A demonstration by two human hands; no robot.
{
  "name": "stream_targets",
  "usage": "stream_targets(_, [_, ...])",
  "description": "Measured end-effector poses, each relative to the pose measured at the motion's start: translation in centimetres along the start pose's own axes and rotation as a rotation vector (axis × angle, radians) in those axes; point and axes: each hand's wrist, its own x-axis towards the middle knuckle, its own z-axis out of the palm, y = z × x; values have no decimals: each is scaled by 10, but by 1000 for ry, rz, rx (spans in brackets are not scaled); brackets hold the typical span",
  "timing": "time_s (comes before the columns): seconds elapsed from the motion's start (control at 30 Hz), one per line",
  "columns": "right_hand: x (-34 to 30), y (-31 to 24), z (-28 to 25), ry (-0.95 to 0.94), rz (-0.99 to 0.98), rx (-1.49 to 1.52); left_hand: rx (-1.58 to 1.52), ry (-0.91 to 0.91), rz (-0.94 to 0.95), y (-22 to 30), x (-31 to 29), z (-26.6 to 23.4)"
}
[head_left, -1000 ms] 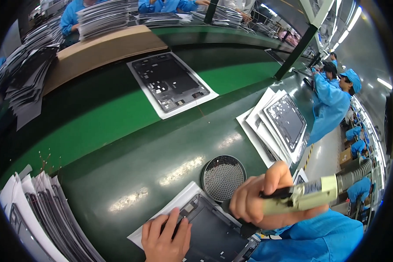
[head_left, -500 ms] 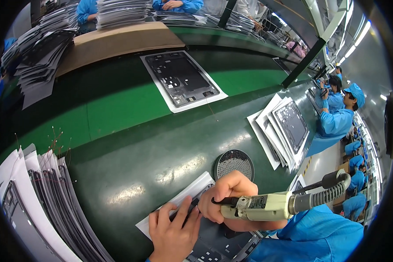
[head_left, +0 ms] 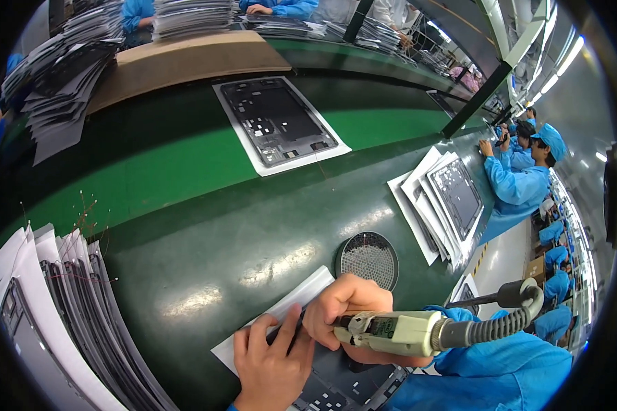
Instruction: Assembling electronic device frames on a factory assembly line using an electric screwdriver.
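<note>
A dark tablet housing lies on a white sheet at the near edge of the bench, partly covered by my hands. My left hand rests on it with fingers spread, holding nothing. In my right hand is a pale electric screwdriver, held nearly lengthwise, its coiled cable end toward the right. My fingers wrap its front part near my left fingertips. The driver's tip is hidden behind my hand. Just beyond sits a round dish of small dark screws.
To the left stands a row of upright housings with thin red wires sticking up. A stack of sheets and housings lies at right. Another housing rests on the green belt. Co-workers in blue are at right.
My right hand and the screwdriver have shifted slightly left. My left hand stays in place. The housing on the belt has moved a little left, and a co-worker's arm now reaches toward the bench.
</note>
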Motion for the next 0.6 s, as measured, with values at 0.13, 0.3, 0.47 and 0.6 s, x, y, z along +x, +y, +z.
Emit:
stream_targets(0.13, [5,8,-9,-32,-100,24,-8,-5,4,4,3,6])
stream_targets(0.3, [6,12,-22,-52,-71,-12,25,17,44,2,5,13])
stream_targets(0.47, [11,-14,-22,-9,17,148,-2,-32,6,21,10,-1])
stream_targets(0.6, [22,-45,-50,153,-245,293,-183,92,-154,65,-20,-69])
